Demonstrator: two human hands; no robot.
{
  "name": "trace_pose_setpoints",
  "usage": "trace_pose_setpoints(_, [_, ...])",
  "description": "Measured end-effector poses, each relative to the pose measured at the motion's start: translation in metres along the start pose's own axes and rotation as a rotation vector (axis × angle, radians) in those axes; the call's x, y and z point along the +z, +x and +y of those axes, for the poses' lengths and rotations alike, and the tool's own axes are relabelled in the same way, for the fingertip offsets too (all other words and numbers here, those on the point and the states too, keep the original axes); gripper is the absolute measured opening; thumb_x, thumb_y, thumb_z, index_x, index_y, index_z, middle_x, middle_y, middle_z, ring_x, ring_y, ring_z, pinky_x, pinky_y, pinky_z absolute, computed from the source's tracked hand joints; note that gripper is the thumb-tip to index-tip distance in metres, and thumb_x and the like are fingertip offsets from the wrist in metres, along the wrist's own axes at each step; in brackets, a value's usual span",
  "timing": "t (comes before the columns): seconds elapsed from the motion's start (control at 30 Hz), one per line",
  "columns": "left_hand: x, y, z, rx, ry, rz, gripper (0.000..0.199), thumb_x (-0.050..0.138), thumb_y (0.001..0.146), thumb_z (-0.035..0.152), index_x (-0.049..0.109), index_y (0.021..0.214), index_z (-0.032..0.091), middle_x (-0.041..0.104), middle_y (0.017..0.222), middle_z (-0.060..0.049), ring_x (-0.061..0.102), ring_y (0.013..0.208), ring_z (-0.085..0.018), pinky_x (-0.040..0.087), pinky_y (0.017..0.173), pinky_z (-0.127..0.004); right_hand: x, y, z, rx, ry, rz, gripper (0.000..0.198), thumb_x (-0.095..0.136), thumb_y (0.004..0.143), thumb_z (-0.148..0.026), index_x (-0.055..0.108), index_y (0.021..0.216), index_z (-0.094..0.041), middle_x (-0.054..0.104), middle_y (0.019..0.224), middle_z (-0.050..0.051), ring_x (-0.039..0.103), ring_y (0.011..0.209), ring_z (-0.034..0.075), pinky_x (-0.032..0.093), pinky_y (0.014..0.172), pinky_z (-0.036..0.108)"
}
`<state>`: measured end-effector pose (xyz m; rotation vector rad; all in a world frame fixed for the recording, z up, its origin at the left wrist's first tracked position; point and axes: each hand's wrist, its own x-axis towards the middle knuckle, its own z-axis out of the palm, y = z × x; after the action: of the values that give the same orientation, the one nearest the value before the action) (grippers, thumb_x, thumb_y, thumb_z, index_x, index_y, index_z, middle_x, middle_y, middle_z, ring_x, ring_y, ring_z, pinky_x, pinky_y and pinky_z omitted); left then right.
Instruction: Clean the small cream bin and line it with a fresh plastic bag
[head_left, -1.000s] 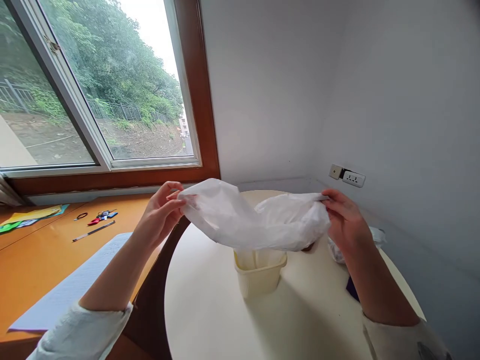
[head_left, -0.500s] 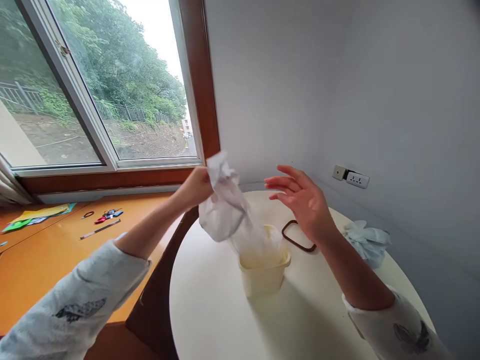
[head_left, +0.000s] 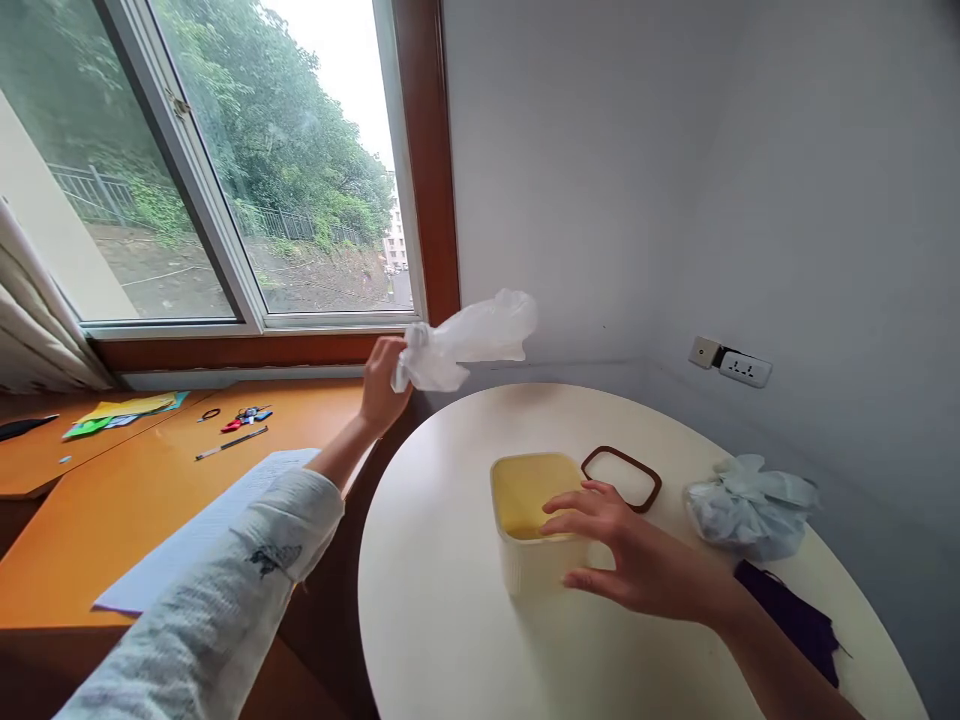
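Note:
A crumpled white plastic bag [head_left: 480, 335] trails out to the right from my left hand [head_left: 386, 385], whose fingers are closed on one end of it, above the far left edge of the table. On the round white table stands a pale yellow bin [head_left: 536, 565], upright, with its inside showing bare. My right hand [head_left: 615, 545] is at the bin's right side, fingers spread and curved near the rim; whether they touch it I cannot tell. A brown rounded-square ring [head_left: 649, 490] lies flat behind the right hand.
A knotted pale plastic bag [head_left: 754, 505] sits at the table's right, with a dark purple cloth [head_left: 795, 620] nearer me. On the orange desk [head_left: 300, 415] to the left are papers [head_left: 217, 520], a pen [head_left: 232, 443] and keys [head_left: 247, 418]. Wall and window stand behind.
The plastic bag has come up out of the bin in my left hand and now hangs clear of it. My right hand has moved down to the bin's right side.

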<state>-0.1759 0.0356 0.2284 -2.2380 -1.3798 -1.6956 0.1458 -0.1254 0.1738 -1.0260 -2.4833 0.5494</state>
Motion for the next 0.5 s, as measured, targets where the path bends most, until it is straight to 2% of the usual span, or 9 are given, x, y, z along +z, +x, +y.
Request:
trace_pose_setpoints(0.03, [0.011, -0.021, -0.01, 0.005, 0.026, -0.075, 0.014, 0.05, 0.075, 0.011, 0.051, 0.088, 0.015, 0.05, 0.103, -0.01, 0.047, 0.101, -0.022, 0.037, 0.088, -0.031, 0.002, -0.001, 0.0, -0.003, -0.011, 0.01, 0.034, 0.06, 0.079, -0.039, 0.057, 0.112, -0.031, 0.055, 0.121, 0.006, 0.046, 0.118, 0.023, 0.022, 0.106, 0.049])
trace_pose_setpoints(0.07, [0.02, -0.042, -0.02, 0.014, 0.109, -0.241, 0.016, 0.045, 0.077, 0.012, 0.051, 0.092, 0.017, 0.048, 0.107, -0.011, 0.047, 0.101, -0.021, 0.037, 0.087, -0.031, 0.003, -0.003, 0.001, 0.001, -0.022, 0.019, 0.034, 0.06, 0.079, -0.038, 0.057, 0.112, -0.031, 0.055, 0.121, 0.006, 0.047, 0.117, 0.023, 0.02, 0.107, 0.049])
trace_pose_setpoints(0.1, [0.028, -0.061, -0.029, 0.012, 0.126, -0.339, 0.016, 0.044, 0.077, 0.011, 0.052, 0.09, 0.018, 0.05, 0.106, -0.011, 0.048, 0.098, -0.021, 0.039, 0.085, -0.031, 0.005, -0.004, 0.002, 0.006, -0.032, 0.028, 0.034, 0.06, 0.079, -0.037, 0.057, 0.112, -0.031, 0.056, 0.12, 0.006, 0.048, 0.116, 0.022, 0.019, 0.107, 0.049])
trace_pose_setpoints(0.23, [0.046, -0.115, -0.056, 0.005, 0.157, -0.59, 0.013, 0.046, 0.074, 0.012, 0.056, 0.077, 0.021, 0.058, 0.086, -0.008, 0.052, 0.084, -0.022, 0.04, 0.077, -0.031, 0.013, -0.009, 0.008, 0.029, -0.068, 0.071, 0.03, 0.058, 0.081, -0.033, 0.057, 0.111, -0.029, 0.056, 0.119, 0.006, 0.05, 0.114, 0.022, 0.021, 0.107, 0.048])
trace_pose_setpoints(0.33, [0.045, -0.128, -0.066, -0.008, 0.19, -0.736, 0.014, 0.049, 0.069, 0.011, 0.058, 0.074, 0.02, 0.059, 0.079, -0.007, 0.052, 0.081, -0.023, 0.038, 0.076, -0.032, 0.018, -0.011, 0.013, 0.044, -0.086, 0.117, 0.025, 0.054, 0.084, -0.032, 0.059, 0.108, -0.029, 0.058, 0.116, 0.006, 0.052, 0.111, 0.02, 0.022, 0.106, 0.048])
trace_pose_setpoints(0.5, [0.034, -0.124, -0.068, 0.003, 0.23, -0.95, 0.021, 0.048, 0.063, 0.007, 0.061, 0.073, 0.021, 0.061, 0.077, -0.006, 0.055, 0.079, -0.023, 0.037, 0.077, -0.032, 0.026, -0.009, 0.02, 0.042, -0.083, 0.168, 0.021, 0.048, 0.087, -0.028, 0.06, 0.104, -0.028, 0.061, 0.11, 0.005, 0.055, 0.106, 0.019, 0.025, 0.105, 0.048])
